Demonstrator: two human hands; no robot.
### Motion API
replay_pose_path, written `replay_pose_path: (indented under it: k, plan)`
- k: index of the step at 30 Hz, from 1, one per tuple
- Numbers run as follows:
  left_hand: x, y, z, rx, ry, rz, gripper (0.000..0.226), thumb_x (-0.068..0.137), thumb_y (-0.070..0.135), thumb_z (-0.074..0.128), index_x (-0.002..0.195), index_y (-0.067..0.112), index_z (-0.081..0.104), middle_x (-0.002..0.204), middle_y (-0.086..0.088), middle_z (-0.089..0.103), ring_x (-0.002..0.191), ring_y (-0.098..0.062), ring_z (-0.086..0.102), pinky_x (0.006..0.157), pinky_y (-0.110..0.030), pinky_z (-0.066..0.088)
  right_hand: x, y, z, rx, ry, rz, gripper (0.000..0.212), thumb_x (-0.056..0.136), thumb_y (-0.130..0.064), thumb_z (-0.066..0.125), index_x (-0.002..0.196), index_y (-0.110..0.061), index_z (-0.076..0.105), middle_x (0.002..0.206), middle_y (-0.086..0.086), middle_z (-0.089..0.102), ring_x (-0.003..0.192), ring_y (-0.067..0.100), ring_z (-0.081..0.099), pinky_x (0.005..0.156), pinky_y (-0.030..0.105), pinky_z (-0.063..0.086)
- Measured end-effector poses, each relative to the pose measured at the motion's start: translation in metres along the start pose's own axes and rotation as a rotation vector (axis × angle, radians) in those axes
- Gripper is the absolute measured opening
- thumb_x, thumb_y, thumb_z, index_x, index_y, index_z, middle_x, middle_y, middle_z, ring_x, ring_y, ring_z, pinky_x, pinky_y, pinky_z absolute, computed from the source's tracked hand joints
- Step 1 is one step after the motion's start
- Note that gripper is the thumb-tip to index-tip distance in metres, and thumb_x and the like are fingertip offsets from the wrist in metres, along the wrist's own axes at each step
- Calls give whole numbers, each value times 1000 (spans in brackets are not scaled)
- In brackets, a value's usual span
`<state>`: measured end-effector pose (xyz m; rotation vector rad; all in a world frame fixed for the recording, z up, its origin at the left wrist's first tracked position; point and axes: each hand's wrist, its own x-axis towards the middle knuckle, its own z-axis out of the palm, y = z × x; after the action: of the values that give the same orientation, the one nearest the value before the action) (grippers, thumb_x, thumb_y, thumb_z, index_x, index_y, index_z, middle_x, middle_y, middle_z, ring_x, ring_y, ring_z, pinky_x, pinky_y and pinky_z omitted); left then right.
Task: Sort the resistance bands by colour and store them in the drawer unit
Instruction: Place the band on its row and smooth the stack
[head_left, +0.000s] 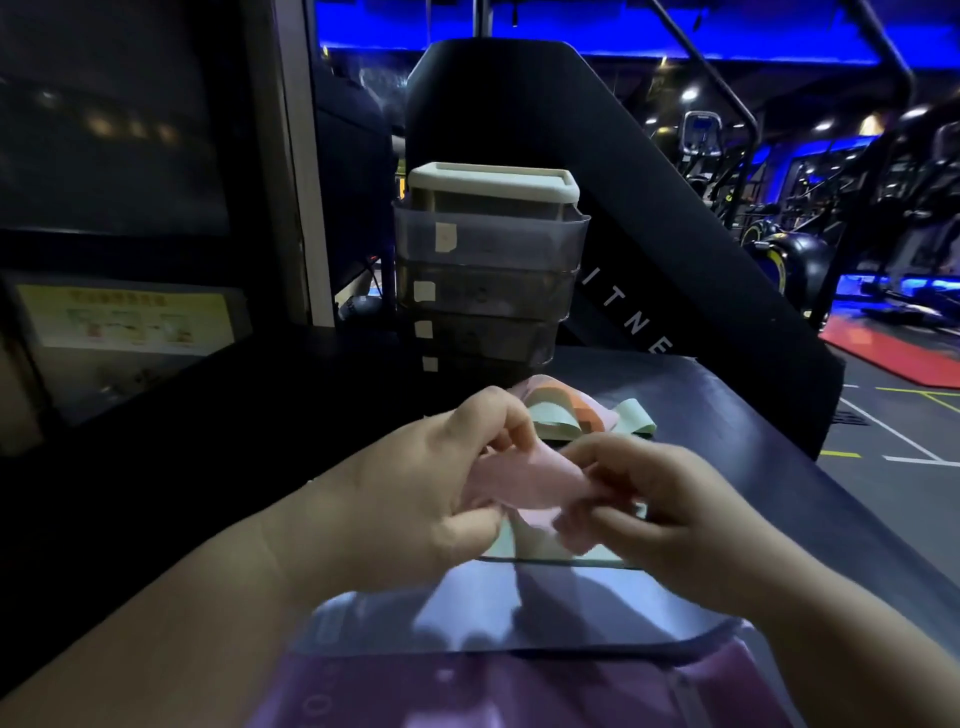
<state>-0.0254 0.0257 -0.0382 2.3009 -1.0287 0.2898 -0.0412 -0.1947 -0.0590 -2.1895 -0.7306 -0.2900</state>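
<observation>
Pink band (524, 480) is pinched at both ends, our left hand (426, 483) and right hand (649, 509) both curled on it, above the table (753, 483). Other bands (566, 415) (green, orange) lie right by the drawer unit (488, 270).

The small pale labels (445, 238) on the smoky translucent plastic drawer unit (488, 270) are too blurred to read. In front of it, the left hand (431, 478) and right hand (649, 514) hide the ends of the pale pink elastic band (524, 480).

Dim; blue strip lights (623, 36) far behind the grip, glare on sheet (467, 618) just below it (fingers (613, 457) motion-blurred), edges bowed.
</observation>
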Motion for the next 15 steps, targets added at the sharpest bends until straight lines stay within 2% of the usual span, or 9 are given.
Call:
replay_pose_path:
  k: [3, 5, 7, 10, 11, 13, 15]
  plan:
    - [0, -10, 0, 155, 17, -60, 54, 78, 24, 69, 110, 46, 32, 108, 29, 42, 93, -2, 50, 72, -13, 42, 0, 2, -3, 122, 94, 66, 21, 78, -11, 57, 87, -28, 66, 71, 5, 68, 59, 15, 66, 57, 23, 51]
    - [0, -17, -2, 204, 0, -117, 53, 79, 29, 67, 113, 47, 30, 109, 29, 43, 95, 4, 48, 73, -8, 39, 1, 4, -5, 67, 192, 77, 9, 78, -29, 63, 86, -32, 67, 70, 5, 66, 58, 15, 60, 54, 22, 45]
    - [1, -26, -6, 226, -20, -196, 51, 77, 21, 63, 114, 44, 35, 105, 27, 44, 91, 10, 45, 72, -5, 35, 0, 4, -7, -25, 251, 67, 24, 71, -49, 58, 86, -34, 68, 69, 1, 67, 63, 20, 60, 56, 29, 44]
    - [2, -38, -11, 263, -8, -284, 40, 78, 11, 60, 105, 37, 47, 99, 22, 49, 89, 3, 47, 76, -12, 39, 1, 6, -9, -33, 334, 92, 19, 71, -47, 62, 84, -35, 68, 67, -8, 67, 59, 7, 60, 58, 30, 49]
    - [3, -41, -12, 273, 2, -306, 36, 77, 10, 60, 100, 36, 49, 97, 20, 51, 89, 0, 49, 79, -19, 43, 1, 7, -11, -32, 360, 106, 16, 71, -45, 63, 83, -35, 68, 67, -10, 67, 59, 7, 61, 59, 32, 52]
    - [3, -48, -13, 255, 36, -338, 29, 78, 12, 62, 91, 37, 53, 89, 17, 56, 83, -2, 54, 74, -24, 47, 1, 11, -14, -41, 376, 133, 13, 71, -42, 64, 81, -35, 69, 67, -13, 67, 61, 8, 63, 60, 35, 54]
    - [3, -52, -13, 225, 70, -356, 24, 78, 18, 67, 84, 38, 55, 83, 15, 59, 77, -3, 57, 68, -24, 48, 1, 12, -16, -75, 370, 146, 12, 72, -39, 62, 81, -37, 69, 67, -14, 67, 63, 8, 62, 60, 27, 50]
